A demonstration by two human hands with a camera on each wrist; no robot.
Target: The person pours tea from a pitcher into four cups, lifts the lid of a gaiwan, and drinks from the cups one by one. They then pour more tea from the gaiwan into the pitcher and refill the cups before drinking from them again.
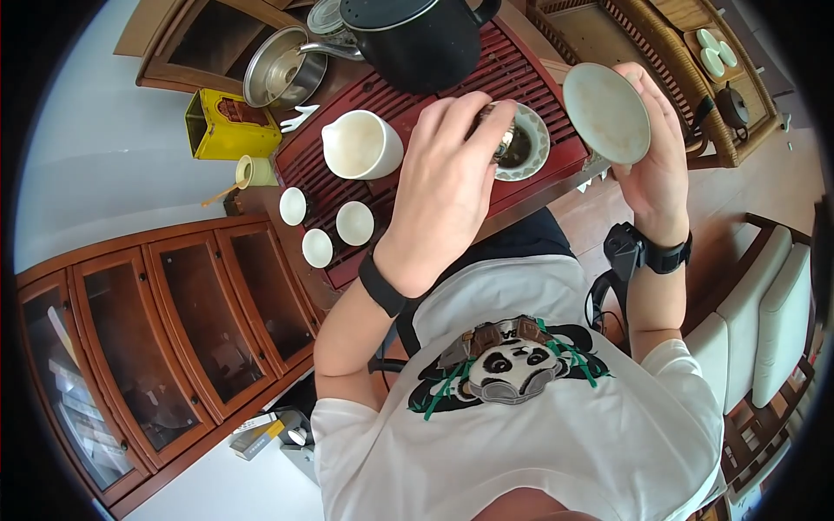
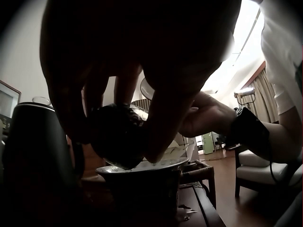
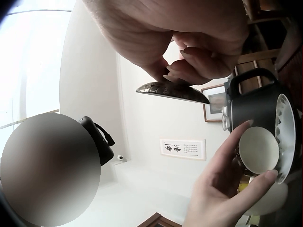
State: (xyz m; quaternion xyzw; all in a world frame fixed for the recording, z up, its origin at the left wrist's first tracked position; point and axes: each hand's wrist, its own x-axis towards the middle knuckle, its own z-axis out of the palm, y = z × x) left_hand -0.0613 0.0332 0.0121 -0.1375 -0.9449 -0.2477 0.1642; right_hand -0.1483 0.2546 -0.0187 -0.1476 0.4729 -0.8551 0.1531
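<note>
My left hand (image 1: 447, 174) grips a small cup (image 3: 259, 150), dark outside and white inside, between thumb and fingers. The cup is tilted right at the rim of a flared gaiwan bowl (image 1: 537, 143), which has dark tea leaves (image 1: 516, 148) inside. From the left wrist view, the cup is a dark shape over the bowl's wide rim. Off to the right, my right hand (image 1: 658, 165) pinches the gaiwan lid (image 1: 606, 113) by its back, raised and apart from the bowl. Its pale inner face shows in the head view, its dark patterned outside in the right wrist view.
A red slatted tea tray (image 1: 534, 78) bears a black kettle (image 1: 408, 43), a white pouring pitcher (image 1: 360, 145) and small white cups (image 1: 354, 223). Left of it stand a yellow tin (image 1: 230, 124) and a metal bowl (image 1: 285, 69). A wicker shelf (image 1: 730, 148) is at the right.
</note>
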